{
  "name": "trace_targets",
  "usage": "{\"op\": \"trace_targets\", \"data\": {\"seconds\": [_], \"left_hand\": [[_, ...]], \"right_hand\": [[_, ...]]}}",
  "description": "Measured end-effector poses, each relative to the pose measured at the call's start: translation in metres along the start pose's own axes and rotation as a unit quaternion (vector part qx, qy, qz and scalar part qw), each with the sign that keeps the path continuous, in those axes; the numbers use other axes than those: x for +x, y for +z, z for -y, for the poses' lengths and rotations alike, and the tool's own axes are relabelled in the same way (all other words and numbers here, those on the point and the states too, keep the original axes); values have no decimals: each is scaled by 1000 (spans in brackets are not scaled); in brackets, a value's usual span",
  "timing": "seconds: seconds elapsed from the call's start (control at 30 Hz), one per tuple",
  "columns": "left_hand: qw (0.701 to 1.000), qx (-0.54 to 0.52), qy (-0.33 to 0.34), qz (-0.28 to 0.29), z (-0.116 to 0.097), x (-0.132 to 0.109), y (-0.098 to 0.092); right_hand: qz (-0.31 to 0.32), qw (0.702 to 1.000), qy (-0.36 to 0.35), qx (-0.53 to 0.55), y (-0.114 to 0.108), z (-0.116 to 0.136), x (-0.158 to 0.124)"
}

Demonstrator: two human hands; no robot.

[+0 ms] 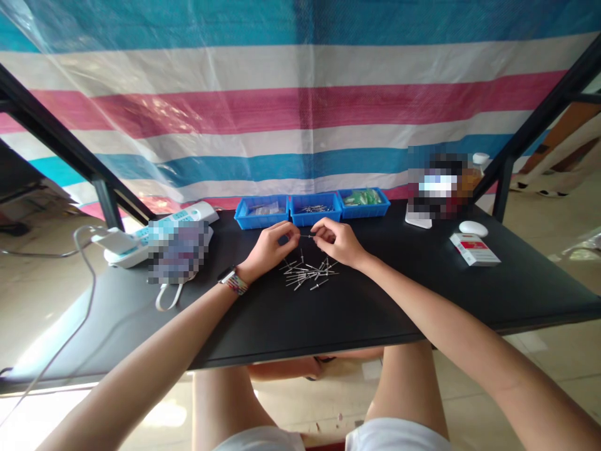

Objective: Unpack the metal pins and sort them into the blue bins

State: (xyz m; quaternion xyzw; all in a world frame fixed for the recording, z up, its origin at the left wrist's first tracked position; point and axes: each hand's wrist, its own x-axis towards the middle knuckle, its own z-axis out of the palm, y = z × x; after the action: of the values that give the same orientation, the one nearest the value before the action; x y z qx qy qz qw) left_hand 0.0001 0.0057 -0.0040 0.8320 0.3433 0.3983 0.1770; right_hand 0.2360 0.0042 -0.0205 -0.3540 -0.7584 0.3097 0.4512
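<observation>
Your left fingers (293, 237) are drawn together at the tips, pinched on one end of a thin metal pin (306, 236); your right fingers (319, 230) close on its other end, so the pin spans the small gap between your left hand (272, 246) and right hand (342, 244). It sits above the black table (263, 329), just in front of the middle blue bin (315, 219), which holds more pins. Nearer you, a loose pile of similar pins (307, 274) lies scattered across the surface. A left blue bin (260, 222) holds clear packets, a right blue bin (366, 212) green-and-white ones. Off to your left lies a white power strip (204, 214); to your right, a red-and-white box (475, 252) beside a white oval case (473, 228). A striped sheet (282, 106) hangs behind, and pale floor (558, 219) shows beyond the table.
</observation>
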Motion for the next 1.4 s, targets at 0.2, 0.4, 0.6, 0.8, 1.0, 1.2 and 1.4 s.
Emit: {"op": "trace_targets", "data": {"seconds": [0.2,0.4,0.6,0.8,1.0,1.2,1.4], "left_hand": [[999,-42,-17,-19,-6,0,-1],[999,-46,-28,-11,-8,-2,2],[999,-36,-22,-20,-4,-3,4],[998,-23,-44,-25,-8,-1,4],[998,-22,-58,-11,-10,-2,2],[997,-23,-67,-14,-8,-3,1],[991,-61,-91,-82,-6,-3,0]], "right_hand": [[-57,997,14,55,-4,5,2],[-39,988,61,134,-4,3,4],[-27,987,69,140,1,0,2],[-33,979,97,177,0,6,3],[-38,968,117,219,0,12,3],[-35,970,109,213,1,11,13],[-119,983,98,99,-23,3,37]]}}
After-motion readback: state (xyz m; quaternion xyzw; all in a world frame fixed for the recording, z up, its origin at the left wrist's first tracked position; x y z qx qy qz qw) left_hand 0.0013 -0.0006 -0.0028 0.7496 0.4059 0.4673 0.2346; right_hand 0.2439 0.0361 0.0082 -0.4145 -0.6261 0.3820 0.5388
